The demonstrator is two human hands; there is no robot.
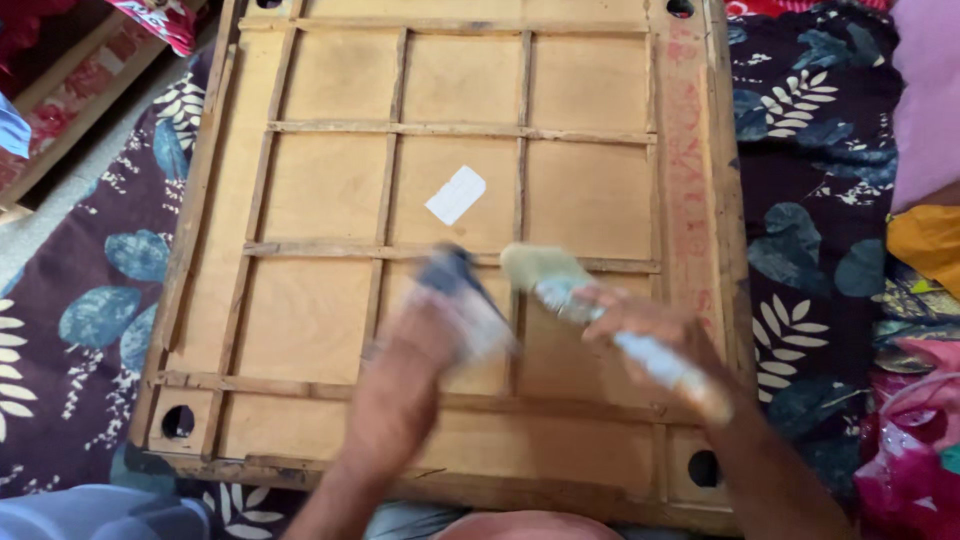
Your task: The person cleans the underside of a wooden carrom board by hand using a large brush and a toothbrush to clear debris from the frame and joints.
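- The dark floral bedspread with pale leaf prints (90,300) shows at the far left and carries everything else; a strip of pale floor lies beyond it at the upper left.
- On it lies the large square wooden board with a grid of thin battens and round corner holes (320,190), its underside up. A small white paper label (455,194) sits tilted on the middle panel, above both hands and apart from them.
- The left hand (415,355) reaches in from the bottom edge, its fingers closed around a crumpled blue-grey cloth (455,285) — the wad is blurred, so the exact grip is hard to read. The cloth is over the lower horizontal batten, just below the label.
- Just right of the cloth is the pale bristle head of a paintbrush with a light handle (545,270). Its long axis runs on a slant — bristles up and to the left, handle end down and to the right, toward the board's right rim.
- The right hand (645,325) wraps the handle at mid-length, fingers curled shut on it. The bristles sit near the same batten as the cloth, so the two hands nearly meet there, the left one slightly nearer to the label.
- At the far right lie bright pink and orange fabrics (915,410), well apart from the hands.
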